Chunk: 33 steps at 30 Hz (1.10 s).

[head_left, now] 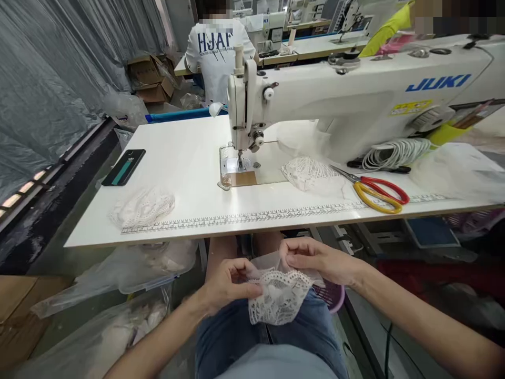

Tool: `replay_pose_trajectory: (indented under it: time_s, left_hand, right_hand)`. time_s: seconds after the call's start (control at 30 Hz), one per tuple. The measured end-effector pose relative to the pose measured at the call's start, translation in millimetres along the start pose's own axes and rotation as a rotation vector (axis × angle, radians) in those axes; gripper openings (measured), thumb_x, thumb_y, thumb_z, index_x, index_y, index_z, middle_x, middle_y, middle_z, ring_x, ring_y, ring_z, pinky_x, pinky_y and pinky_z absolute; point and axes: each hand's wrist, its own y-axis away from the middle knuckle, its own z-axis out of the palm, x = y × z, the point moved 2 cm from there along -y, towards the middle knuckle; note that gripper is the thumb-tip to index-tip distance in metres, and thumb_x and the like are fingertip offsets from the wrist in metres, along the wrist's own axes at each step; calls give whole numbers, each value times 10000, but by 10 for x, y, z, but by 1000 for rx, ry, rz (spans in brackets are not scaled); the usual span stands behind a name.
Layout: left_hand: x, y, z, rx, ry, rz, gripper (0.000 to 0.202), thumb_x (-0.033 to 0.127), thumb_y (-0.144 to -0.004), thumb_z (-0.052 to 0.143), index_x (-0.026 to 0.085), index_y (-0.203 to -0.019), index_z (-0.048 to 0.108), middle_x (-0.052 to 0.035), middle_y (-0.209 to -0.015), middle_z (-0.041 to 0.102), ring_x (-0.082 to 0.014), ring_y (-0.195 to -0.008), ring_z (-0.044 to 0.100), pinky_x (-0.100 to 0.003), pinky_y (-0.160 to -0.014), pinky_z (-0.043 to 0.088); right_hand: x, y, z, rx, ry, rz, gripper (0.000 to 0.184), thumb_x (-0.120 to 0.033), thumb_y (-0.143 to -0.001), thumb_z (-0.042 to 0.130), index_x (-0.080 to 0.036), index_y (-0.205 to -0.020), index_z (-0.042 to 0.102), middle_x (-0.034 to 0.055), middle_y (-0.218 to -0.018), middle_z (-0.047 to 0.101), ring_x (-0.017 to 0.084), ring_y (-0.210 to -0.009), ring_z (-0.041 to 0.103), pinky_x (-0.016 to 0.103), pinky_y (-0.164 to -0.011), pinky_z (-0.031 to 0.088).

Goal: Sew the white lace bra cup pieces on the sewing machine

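Observation:
A piece of white lace fabric point(278, 300) with a sheer mesh part hangs between my two hands, above my lap and in front of the table edge. My left hand point(232, 284) pinches its left side between thumb and fingers. On the other side, my right hand point(305, 258) is closed on the upper right of the same piece, at the mesh. Both hands sit below the level of the tabletop, and the fabric's lower scalloped edge falls loose over my jeans.
A JUKI sewing machine point(307, 89) stands on the white table point(189, 152). Scissors point(376, 192), lace pieces point(311, 173), a coil of white cord point(394, 153), a printed ruler point(236, 217) and a phone point(123, 167) lie there. A person point(221, 58) sits beyond. Plastic bags point(130, 326) are lower left.

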Motion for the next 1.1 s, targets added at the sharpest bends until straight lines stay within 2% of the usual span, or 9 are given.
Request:
replay_pose_trajectory:
  time_s: [0.13,0.27,0.4,0.5,0.63,0.77,0.87,0.97,1.1]
  left_hand:
    - [-69,-41,66,50,101,-46,332,325,-577,823,114,-722,612,2,-664,596,-83,-598,523,-197,-586,416]
    - [14,-52,48,87,-74,-44,345,395,-642,770,98,-760,639,-20,-653,597,-90,-573,500,-196,-537,370]
    - [43,-23,1,186,-206,-11,398,482,-682,710,97,-723,614,1,-613,540,-72,-543,422,-189,-501,289]
    - [-23,-18,-9,216,-198,-30,463,554,-661,690,108,-675,565,27,-577,483,-64,-524,366,-189,-489,245]
    - [-190,-68,-7,219,-181,-85,528,622,-615,680,120,-638,518,32,-567,459,-67,-527,347,-195,-496,234]
    - [-305,-112,-44,242,-165,-78,550,656,-623,647,128,-613,492,49,-548,405,-63,-522,316,-194,-496,220]
    - [-296,-80,-73,186,-130,-81,502,535,-574,758,117,-779,568,28,-640,499,-81,-582,408,-191,-547,300]
    - [-248,-18,-93,161,-256,-77,474,316,-573,808,133,-955,597,-4,-779,587,-112,-687,494,-201,-625,362]
    - [-224,10,-112,269,-483,-71,247,244,-690,707,139,-904,641,-7,-793,630,-125,-714,525,-200,-637,368]
  right_hand:
    - [310,73,-34,55,60,-7,308,-442,-803,638,-139,-804,583,-4,-712,520,97,-628,451,213,-580,350]
    - [422,-22,52,91,143,-5,315,-390,-669,766,-150,-758,582,-30,-645,524,93,-591,451,209,-552,344]
    - [423,-94,79,122,194,-3,322,-438,-703,722,-148,-716,583,-38,-598,495,90,-559,433,219,-539,346]
    - [476,-81,59,119,180,-63,319,-419,-755,681,-170,-909,555,-5,-761,558,126,-692,518,244,-633,411]
    - [665,-73,102,172,238,-227,547,-346,-771,682,-241,-1213,377,27,-995,568,163,-891,549,283,-786,433]
    - [829,-157,201,292,384,-229,256,-386,-802,633,-210,-963,540,15,-877,573,162,-801,529,262,-710,422]
    - [833,-227,214,329,389,-171,241,-428,-808,603,-193,-850,574,7,-789,576,161,-732,519,258,-658,412]
    - [787,-263,166,299,366,-146,265,-455,-809,593,-191,-830,587,9,-788,583,167,-739,528,260,-660,412]
    - [780,-306,115,214,348,-103,288,-477,-815,587,-190,-795,592,7,-774,577,166,-743,526,264,-676,406]
